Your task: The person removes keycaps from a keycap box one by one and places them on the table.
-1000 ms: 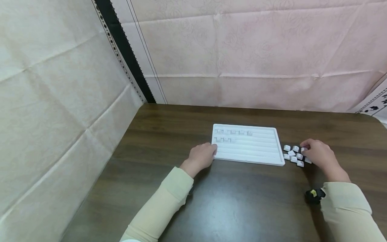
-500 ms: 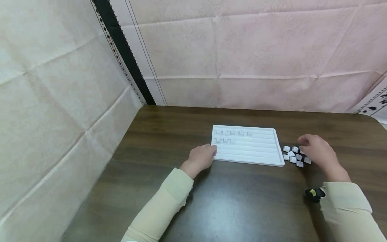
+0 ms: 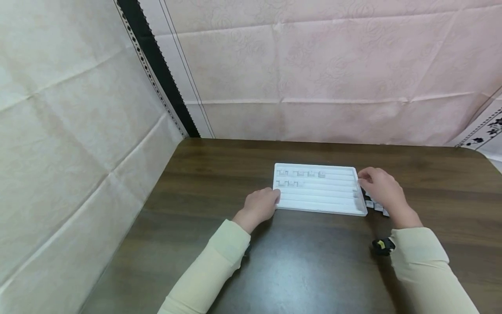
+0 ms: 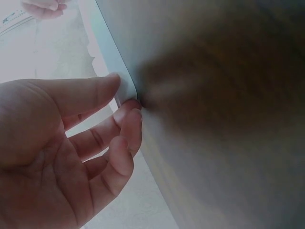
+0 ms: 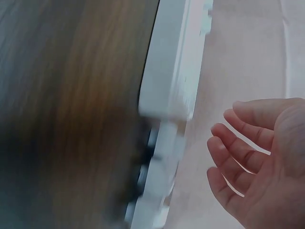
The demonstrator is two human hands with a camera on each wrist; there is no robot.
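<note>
Head view: The white tray [image 3: 319, 195] lies flat on the brown table [image 3: 219, 174], with small grey shapes [image 3: 310, 173] along its two far rows at the left. The left hand [image 3: 258, 203] is at the tray's left side, near the closer corner, thumb over the rim. The right hand [image 3: 383, 192] is at the tray's right edge, thumb and forefinger at the rim, palm above a group of small white pieces [image 3: 378, 207]. These lie on the table just beside the tray, partly covered by the hand.

Left wrist view: The left hand pinches the tray's corner between thumb and forefinger; the other fingers are bent close by.

Right wrist view: The right hand's fingers are bent and spaced, thumb tip close to the forefinger. Whether a piece is pinched there cannot be told. The tray's end and the white pieces beside it appear blurred, to one side of the fingertips.
</note>
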